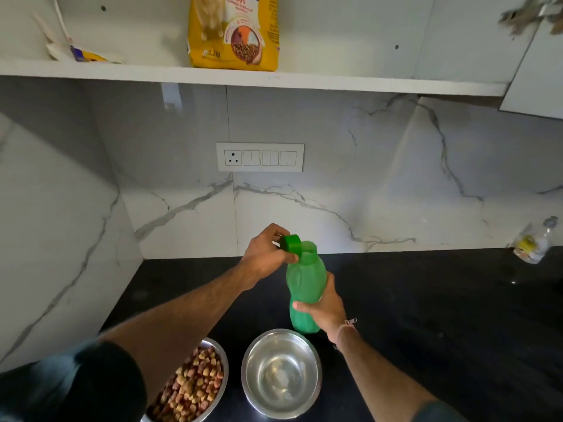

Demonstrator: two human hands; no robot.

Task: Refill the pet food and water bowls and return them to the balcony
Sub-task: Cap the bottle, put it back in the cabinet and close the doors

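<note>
A green plastic bottle stands upright on the black counter, its mouth uncovered. My right hand grips its lower body. My left hand holds the green cap just left of the bottle's mouth. In front of the bottle sits a steel bowl that looks to hold clear water. Left of it, a second steel bowl is full of brown kibble, partly hidden by my left arm.
A yellow pet food bag stands on the white shelf above. A switch panel is on the marble wall. A clear plastic bottle lies at the counter's far right. A cabinet door hangs at upper right.
</note>
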